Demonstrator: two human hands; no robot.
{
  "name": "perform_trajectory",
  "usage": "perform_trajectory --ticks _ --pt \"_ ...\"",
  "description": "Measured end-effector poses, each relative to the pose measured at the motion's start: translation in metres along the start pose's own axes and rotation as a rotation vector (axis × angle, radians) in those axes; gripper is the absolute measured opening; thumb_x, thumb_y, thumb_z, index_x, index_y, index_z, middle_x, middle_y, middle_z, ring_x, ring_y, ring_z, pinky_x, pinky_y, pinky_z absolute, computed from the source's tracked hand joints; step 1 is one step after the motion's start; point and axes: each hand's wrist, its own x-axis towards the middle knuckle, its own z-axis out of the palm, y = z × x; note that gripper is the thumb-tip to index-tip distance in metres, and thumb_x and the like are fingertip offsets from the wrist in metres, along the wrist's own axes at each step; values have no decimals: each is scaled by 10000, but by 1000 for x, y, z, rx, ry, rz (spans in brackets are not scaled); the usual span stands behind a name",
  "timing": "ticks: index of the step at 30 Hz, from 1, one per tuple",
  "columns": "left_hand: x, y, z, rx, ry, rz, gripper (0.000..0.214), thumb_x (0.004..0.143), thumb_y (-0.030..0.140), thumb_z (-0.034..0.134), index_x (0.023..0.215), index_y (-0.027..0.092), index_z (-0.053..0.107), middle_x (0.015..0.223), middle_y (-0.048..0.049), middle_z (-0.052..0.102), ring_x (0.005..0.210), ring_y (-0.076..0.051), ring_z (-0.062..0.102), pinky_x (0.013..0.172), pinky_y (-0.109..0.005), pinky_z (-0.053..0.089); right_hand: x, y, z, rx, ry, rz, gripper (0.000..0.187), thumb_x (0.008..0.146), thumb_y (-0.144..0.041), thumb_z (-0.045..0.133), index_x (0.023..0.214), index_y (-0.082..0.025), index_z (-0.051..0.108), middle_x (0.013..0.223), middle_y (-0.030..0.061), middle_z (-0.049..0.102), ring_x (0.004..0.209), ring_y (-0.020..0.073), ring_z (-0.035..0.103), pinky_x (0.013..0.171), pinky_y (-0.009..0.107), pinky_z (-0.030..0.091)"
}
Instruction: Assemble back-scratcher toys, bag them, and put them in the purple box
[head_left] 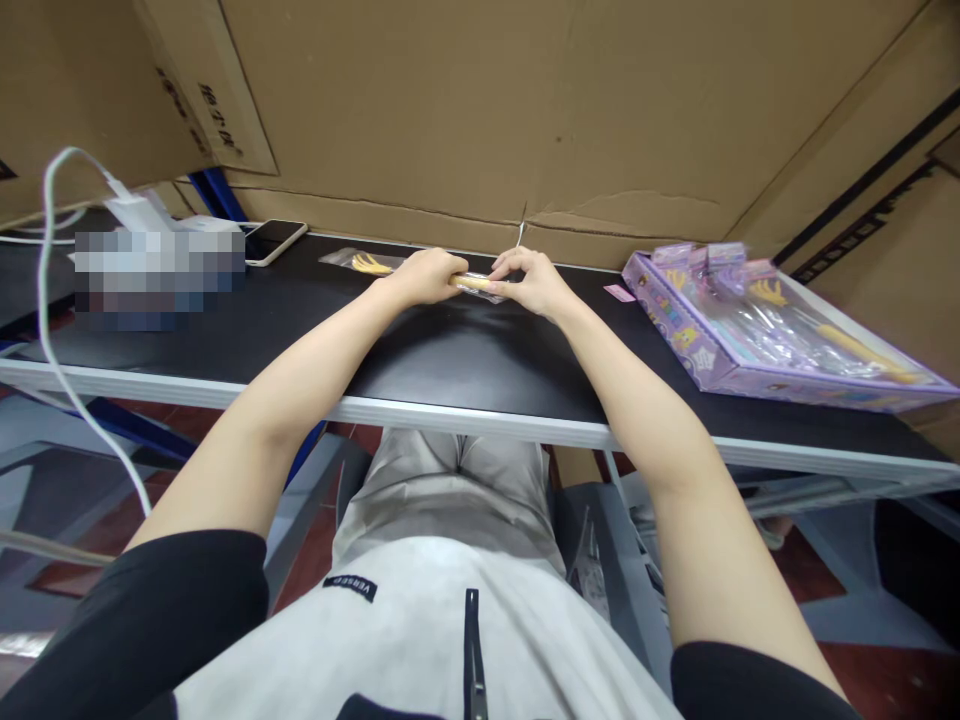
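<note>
Both hands meet at the far middle of the black table (300,320). My left hand (426,276) is closed round a clear plastic packet (360,263) that holds a yellow stick-shaped toy. The packet lies on the table and stretches left from the hand. My right hand (529,280) pinches the packet's right end, fingers pressed together on the yellow piece. The part of the packet between the hands is mostly hidden by the fingers.
A purple toy box (720,350) filled with several clear packets sits at the table's right. A phone (274,240) lies at the back left beside a white charger (135,210) and its cable. Cardboard sheets (480,110) stand along the table's far edge.
</note>
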Motion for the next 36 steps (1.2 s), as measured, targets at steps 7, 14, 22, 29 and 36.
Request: perform_trajectory --ticks 7,14,22,29,36 --pt "4 -10 11 -36 -3 89 216 887 233 622 963 161 811 936 -135 781 952 -295 739 816 -336 487 -4 -2 3 33 -49 -18 422 751 -577 900 710 -209 698 1084 87 719 1066 266 665 1117 532 468" --pt "4 -2 21 7 97 153 319 922 254 659 1186 152 805 1242 -181 733 1232 -364 667 1039 -466 495 -12 -37 21 -129 -85 -154 283 848 -413 814 759 -215 632 1107 96 712 1127 292 615 1078 538 454" --pt "1 8 24 -139 -20 109 258 843 196 708 1079 151 801 1249 -138 721 1054 -299 758 896 -351 560 -18 -44 32 -208 -180 -160 113 897 -248 692 837 -192 614 969 87 676 876 217 604 844 363 477" --pt "5 -3 36 -364 -12 221 168 751 182 747 917 159 761 1079 -69 784 1022 -248 757 895 -286 554 -17 -38 30 -247 -220 -173 80 907 -214 709 852 -181 662 1001 91 694 944 235 643 895 379 497" --pt "4 -13 30 -468 -103 249 292 735 256 704 990 129 767 1051 -47 800 982 -216 728 898 -259 555 -18 -40 29 -262 -259 -189 101 958 -198 645 919 -164 732 1052 106 717 989 235 652 920 376 493"
